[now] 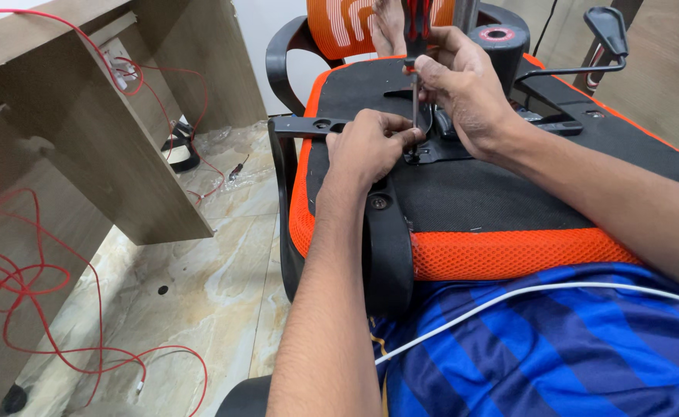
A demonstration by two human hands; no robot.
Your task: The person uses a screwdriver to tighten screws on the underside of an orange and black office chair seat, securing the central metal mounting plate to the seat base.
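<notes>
On the far left, red wires (23, 278) hang down and loop over the floor (200, 293). A wooden desk (115, 139) stands beside them. The floor is pale stone with brown swirls.

Next comes the chair (494, 197). It lies upside down, with the bottom of its seat facing up. The seat bottom is black, and orange mesh runs round its edge. A black armrest (386, 247) sticks out at the near left side of the chair, just beside the left arm.

The left hand (370, 147) rests on the seat bottom. Its fingers are curled in tight and pinch at the low tip of the screwdriver (415, 85). I cannot tell if they hold a screw there, as it is too small to see.

The screwdriver stands straight up between the two hands. Its thin metal shaft points down to a black metal plate (440, 150) in the middle of the seat bottom. Its red and black handle is at the top.

The right hand (463, 85) is just to the right of the left hand and a little higher. It is closed round the handle and the top of the shaft.

Farther right, a black lever (579, 69) sticks up from the chair. At the bottom right is a blue striped shirt (556, 347), with a white cord (540, 293) lying across it.
</notes>
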